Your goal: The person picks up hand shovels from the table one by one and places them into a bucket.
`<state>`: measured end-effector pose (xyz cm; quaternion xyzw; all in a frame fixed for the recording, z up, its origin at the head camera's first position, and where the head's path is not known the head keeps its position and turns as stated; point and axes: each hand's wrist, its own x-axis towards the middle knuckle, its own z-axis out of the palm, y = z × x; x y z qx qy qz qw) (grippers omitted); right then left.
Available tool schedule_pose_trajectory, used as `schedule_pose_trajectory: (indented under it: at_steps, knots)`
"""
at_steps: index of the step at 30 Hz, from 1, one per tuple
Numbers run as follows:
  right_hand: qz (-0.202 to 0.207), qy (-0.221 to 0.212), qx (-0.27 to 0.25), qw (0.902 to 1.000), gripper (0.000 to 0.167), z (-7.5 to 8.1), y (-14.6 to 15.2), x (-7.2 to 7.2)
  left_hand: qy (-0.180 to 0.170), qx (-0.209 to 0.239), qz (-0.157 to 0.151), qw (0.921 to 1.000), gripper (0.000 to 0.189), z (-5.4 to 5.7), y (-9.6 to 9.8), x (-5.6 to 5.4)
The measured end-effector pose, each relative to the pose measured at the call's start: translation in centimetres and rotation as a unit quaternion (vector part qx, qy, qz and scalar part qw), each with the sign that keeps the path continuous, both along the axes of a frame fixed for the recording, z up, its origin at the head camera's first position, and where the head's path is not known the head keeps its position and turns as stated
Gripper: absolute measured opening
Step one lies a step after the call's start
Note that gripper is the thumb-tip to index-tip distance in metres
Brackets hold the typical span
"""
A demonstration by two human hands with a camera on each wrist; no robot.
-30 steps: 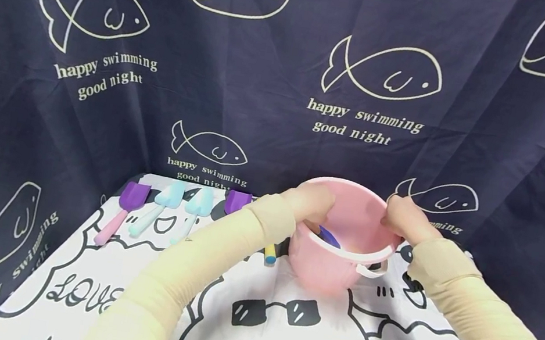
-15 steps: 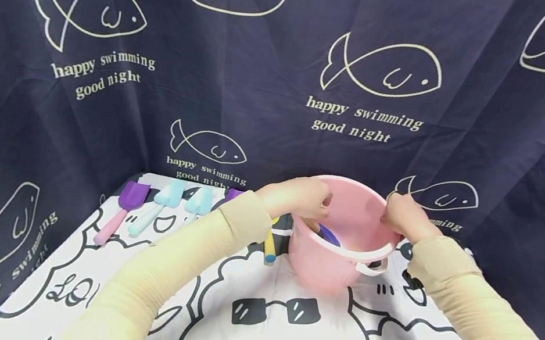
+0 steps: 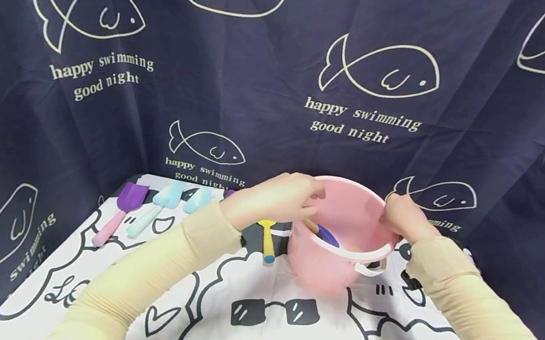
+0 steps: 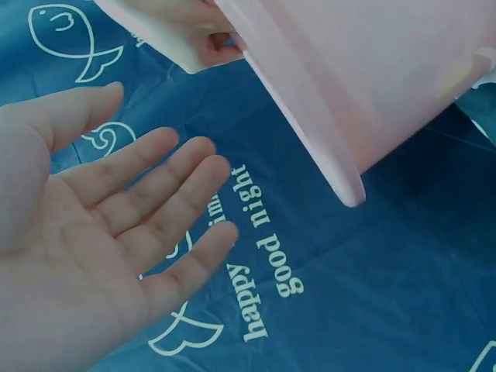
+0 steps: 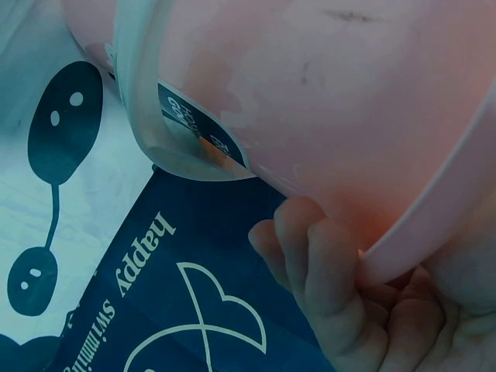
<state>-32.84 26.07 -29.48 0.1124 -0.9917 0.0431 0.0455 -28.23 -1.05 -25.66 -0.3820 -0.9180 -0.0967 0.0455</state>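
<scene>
A pink bucket stands at the back of the table in the head view, tipped slightly toward me. At its right rim my right hand grips the wall, fingers curled over the edge; the right wrist view shows these fingers on the bucket's outside. My left hand hovers at the left rim, holding nothing. Its fingers are spread and relaxed in the left wrist view, apart from the bucket. Inside the bucket lies a blue toy shovel with a tan handle, its lower part hidden by the wall.
Left of the bucket lies a yellow toy shovel with a blue handle end. Farther left are a purple shovel with a pink handle and two light blue ones. A dark fish-print curtain hangs behind the table.
My left hand has come out over the bucket's left rim and moved left, its fingers loosening. The blue shovel stays inside. The right hand holds its place on the rim.
</scene>
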Motion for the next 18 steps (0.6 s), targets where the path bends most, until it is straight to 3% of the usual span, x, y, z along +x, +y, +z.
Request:
schedule_pose_trajectory:
  at_steps: [10,18]
  knots:
    - [-0.003,-0.007,-0.001,1.0000,0.014,-0.1,0.0,-0.1,0.125,0.072,-0.007,0.9896,0.026,-1.4,-3.2,2.0]
    - [-0.001,-0.005,0.000,1.0000,0.016,0.0,0.0,-0.1,0.146,0.146,0.010,0.9784,0.025,-3.5,-5.5,3.0]
